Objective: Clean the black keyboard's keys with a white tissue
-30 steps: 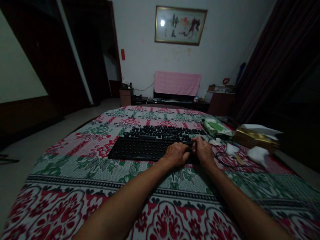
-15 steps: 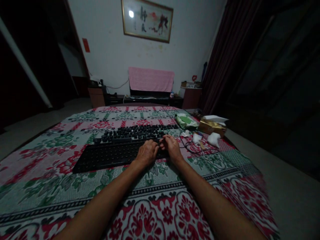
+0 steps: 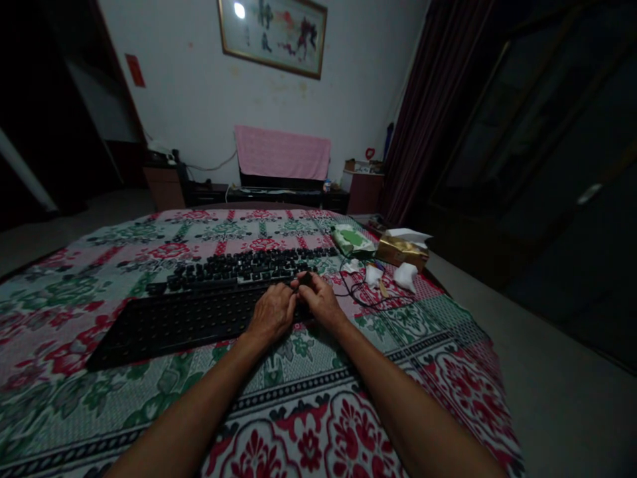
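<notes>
A black keyboard without keycaps on most of its face lies slantwise on the table, with rows of bare key posts showing. Over its right end, my left hand is closed, back upward, and its fingertips are hidden; what they grip, if anything, cannot be seen. Close beside it my right hand pinches a small dark piece that looks like a keycap between thumb and fingers. Many loose black keycaps lie in rough rows just behind the keyboard.
A patterned tablecloth covers the table. To the right lie a black cable, crumpled white tissues, a green-and-white packet and a gold tissue box. A pink cloth hangs at the far wall.
The view has turned slightly, so everything sits further left. My right hand has tilted up, and the small dark piece now shows in its fingers. My left hand stays at the keyboard's right end.
</notes>
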